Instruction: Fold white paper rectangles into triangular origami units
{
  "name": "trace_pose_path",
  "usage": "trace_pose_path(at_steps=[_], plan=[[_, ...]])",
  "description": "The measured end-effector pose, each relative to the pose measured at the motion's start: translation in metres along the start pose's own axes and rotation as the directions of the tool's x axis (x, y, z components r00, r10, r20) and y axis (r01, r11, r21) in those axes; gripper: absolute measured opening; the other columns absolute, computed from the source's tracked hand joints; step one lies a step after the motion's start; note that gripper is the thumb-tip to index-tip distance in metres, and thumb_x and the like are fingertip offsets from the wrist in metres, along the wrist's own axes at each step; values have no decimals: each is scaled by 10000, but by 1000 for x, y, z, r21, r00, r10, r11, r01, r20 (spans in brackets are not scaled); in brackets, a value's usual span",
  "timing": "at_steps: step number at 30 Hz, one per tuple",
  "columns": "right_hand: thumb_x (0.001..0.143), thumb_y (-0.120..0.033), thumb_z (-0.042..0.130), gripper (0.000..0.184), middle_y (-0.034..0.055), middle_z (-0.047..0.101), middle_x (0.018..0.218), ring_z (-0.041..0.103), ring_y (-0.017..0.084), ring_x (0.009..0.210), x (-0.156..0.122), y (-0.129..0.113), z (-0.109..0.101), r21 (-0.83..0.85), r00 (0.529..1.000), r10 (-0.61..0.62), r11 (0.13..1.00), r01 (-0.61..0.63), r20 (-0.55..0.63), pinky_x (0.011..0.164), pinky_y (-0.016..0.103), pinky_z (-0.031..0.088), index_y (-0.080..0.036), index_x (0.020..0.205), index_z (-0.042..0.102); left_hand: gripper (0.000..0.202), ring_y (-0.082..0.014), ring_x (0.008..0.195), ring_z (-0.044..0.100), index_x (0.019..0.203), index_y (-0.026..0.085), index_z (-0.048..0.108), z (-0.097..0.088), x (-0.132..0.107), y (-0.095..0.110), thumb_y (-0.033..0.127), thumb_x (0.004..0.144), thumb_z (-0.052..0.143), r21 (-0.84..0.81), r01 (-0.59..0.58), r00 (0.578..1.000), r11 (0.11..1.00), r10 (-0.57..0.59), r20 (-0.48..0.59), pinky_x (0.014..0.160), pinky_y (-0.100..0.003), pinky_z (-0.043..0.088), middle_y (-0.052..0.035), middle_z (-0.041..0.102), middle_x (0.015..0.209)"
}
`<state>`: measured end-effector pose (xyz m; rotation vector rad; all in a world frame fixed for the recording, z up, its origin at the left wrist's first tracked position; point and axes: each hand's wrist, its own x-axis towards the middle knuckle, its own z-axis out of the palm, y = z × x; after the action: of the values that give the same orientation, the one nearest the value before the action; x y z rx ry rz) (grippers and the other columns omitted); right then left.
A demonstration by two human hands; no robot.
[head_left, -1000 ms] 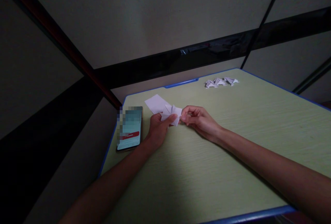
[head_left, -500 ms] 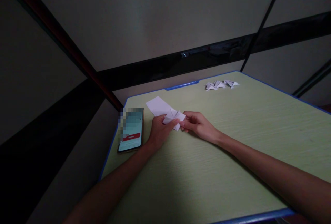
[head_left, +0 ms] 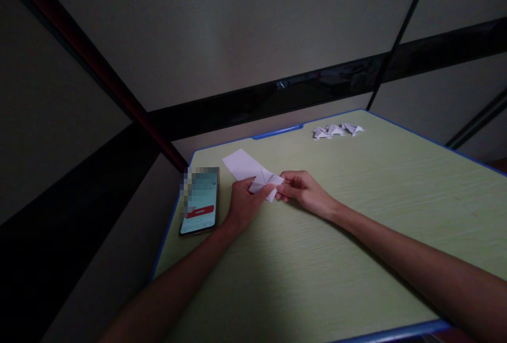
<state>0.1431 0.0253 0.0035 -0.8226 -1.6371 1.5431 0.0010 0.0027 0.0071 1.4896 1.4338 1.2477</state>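
Note:
A partly folded piece of white paper (head_left: 266,181) is pinched between both my hands just above the pale green desk (head_left: 317,258). My left hand (head_left: 243,206) grips its left side with thumb and fingers closed. At its right corner my right hand (head_left: 303,192) holds it with the fingertips pressed together. A flat white sheet (head_left: 240,163) lies on the desk right behind the folded piece.
A phone (head_left: 199,200) with a lit screen lies near the desk's left edge, beside my left hand. Three small folded paper figures (head_left: 336,130) sit in a row at the far edge. The desk has a blue rim; a wall stands behind it.
The folded paper has been pressed flatter between my fingers and sits a little lower. Both hands have stayed in place apart from small finger movements.

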Motion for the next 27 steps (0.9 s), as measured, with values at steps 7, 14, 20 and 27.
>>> trace_pose_path(at_steps=[7,14,20,27], plan=[[696,-340,541,235,-7,500,552,404,73,486,-2,-2,-1,-43,999,-47,998,48,28,484,219,302,-136,592,489,194,-80,464,464,572,96,587,2,4,-8,278,554,654,-355,149,986,923,-113,119,460,-196,348,7,552,498],[647,-407,582,295,-3,516,551,419,74,488,-1,-3,-3,76,996,-68,995,63,63,508,224,324,-137,583,482,186,-94,457,509,662,101,592,2,8,-12,221,542,668,-551,320,933,770,-158,322,410,-191,375,-9,581,521],[657,-301,560,200,-7,519,547,423,72,482,0,-3,-4,73,1000,-20,997,20,-14,506,227,321,-138,571,481,176,-99,492,527,684,89,597,4,7,-14,233,588,632,-504,235,957,832,-105,272,422,-187,394,-26,596,557],[634,-296,609,201,-16,502,552,420,76,505,-1,-3,-3,-11,1000,-10,1000,10,24,485,212,306,-132,620,495,195,-96,502,505,654,92,598,4,6,-20,279,608,625,-360,159,964,919,-65,259,453,-198,398,-26,581,557]])
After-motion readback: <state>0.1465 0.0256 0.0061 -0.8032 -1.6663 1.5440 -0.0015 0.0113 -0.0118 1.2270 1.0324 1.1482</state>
